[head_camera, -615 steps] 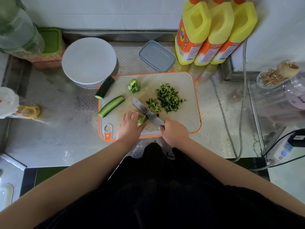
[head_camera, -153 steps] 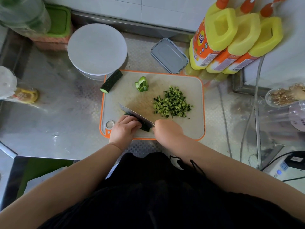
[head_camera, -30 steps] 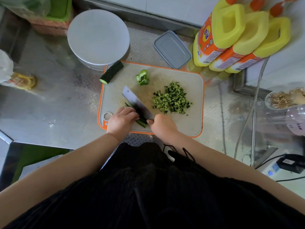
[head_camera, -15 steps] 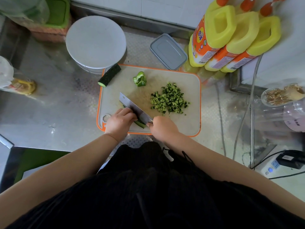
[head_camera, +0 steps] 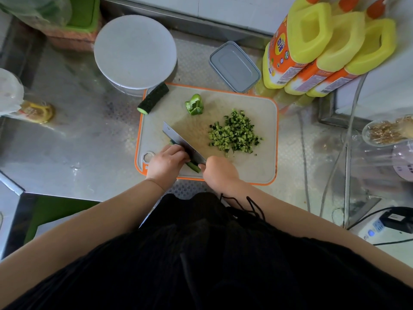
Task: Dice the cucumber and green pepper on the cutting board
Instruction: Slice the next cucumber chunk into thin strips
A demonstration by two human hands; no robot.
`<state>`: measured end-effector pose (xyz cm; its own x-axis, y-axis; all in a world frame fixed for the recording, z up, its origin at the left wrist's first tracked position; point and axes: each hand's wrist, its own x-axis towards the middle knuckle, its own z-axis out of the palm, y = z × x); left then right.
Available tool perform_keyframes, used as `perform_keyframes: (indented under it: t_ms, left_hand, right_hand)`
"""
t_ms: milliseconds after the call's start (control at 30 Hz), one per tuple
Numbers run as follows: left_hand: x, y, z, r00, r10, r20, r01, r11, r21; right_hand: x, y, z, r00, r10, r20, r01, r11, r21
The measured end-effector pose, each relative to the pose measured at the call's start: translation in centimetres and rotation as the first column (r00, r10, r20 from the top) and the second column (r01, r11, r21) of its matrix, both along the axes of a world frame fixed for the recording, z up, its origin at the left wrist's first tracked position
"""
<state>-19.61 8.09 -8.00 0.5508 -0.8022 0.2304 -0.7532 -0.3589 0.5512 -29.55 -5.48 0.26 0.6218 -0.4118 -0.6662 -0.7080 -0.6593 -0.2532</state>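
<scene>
On the orange-rimmed cutting board (head_camera: 257, 171), my left hand (head_camera: 166, 163) holds down cucumber strips (head_camera: 194, 167) with curled fingers at the near left. My right hand (head_camera: 218, 171) grips the handle of the knife (head_camera: 182, 142), whose blade lies against my left knuckles across the strips. A pile of diced cucumber (head_camera: 234, 134) sits in the middle right of the board. A green pepper piece (head_camera: 194, 105) lies near the far edge. A dark cucumber chunk (head_camera: 153, 98) rests half off the board's far left corner.
A round white lidded container (head_camera: 135, 51) stands behind the board. A grey lidded box (head_camera: 234, 67) and three yellow bottles (head_camera: 312, 48) stand at the back right. Cables and a power strip (head_camera: 384, 224) lie right; the counter's edge is near left.
The knife has kept chopping beside my left hand, which holds the strips in the same place. The camera view shifted slightly. The long cucumber half seen much earlier is no longer whole.
</scene>
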Motion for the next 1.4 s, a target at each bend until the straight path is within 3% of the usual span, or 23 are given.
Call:
perform_keyframes:
  t_ms: [167,500,1067,1200,1400]
  left_hand:
    - [0.1,0.3,0.6,0.999,-0.034,0.034,0.032,0.998,0.054]
    - [0.5,0.3,0.3,0.999,-0.024,0.031,0.022,0.999,0.039]
    - [0.7,0.3,0.3,0.999,-0.024,0.031,0.024,1.000,0.012]
    - [0.8,0.3,0.1,0.998,-0.034,0.053,0.035,0.999,-0.006]
    - [0.6,0.6,0.2,0.992,-0.073,0.100,0.071,0.997,0.022]
  right_hand:
    - [0.2,-1.5,-0.3,0.989,-0.150,-0.003,0.149,0.982,0.112]
    - [-1.1,-0.7,1.0,0.999,-0.002,0.052,0.000,1.000,0.030]
    - [0.3,0.2,0.4,0.998,0.060,0.004,-0.060,0.997,-0.044]
    - [-0.2,0.4,0.0,0.999,0.029,0.030,-0.028,0.999,-0.020]
    - [0.0,-0.7,-0.4,0.981,-0.192,0.023,0.190,0.978,0.083]
